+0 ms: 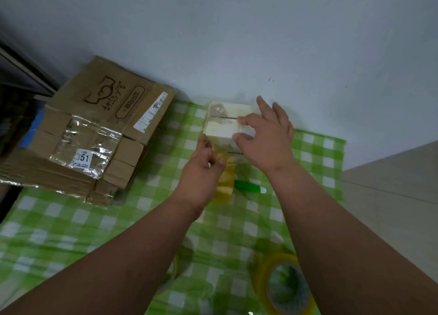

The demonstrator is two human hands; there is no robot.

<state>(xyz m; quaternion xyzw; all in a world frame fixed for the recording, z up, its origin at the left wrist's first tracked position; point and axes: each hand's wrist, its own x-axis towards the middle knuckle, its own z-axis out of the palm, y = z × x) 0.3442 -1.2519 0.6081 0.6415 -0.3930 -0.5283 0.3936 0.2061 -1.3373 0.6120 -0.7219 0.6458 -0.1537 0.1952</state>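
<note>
The small white box (pixel 221 127) stands at the far edge of the green-checked tablecloth (pixel 71 219), close to the wall. The right hand (pixel 267 138) steadies it from the right, with thumb and index finger curled round its near top corner and the other fingers stretched past it. The left hand (pixel 201 171) has its fingers curled, pinching a yellowish tape strip (pixel 224 184) that runs down from the box's front. A green-handled cutter (pixel 248 186) lies just beside the strip, 1 tape roll (pixel 262 275) sits near the right forearm, and flattened cardboard boxes (pixel 94 129) labelled 351 are stacked on the left.
</note>
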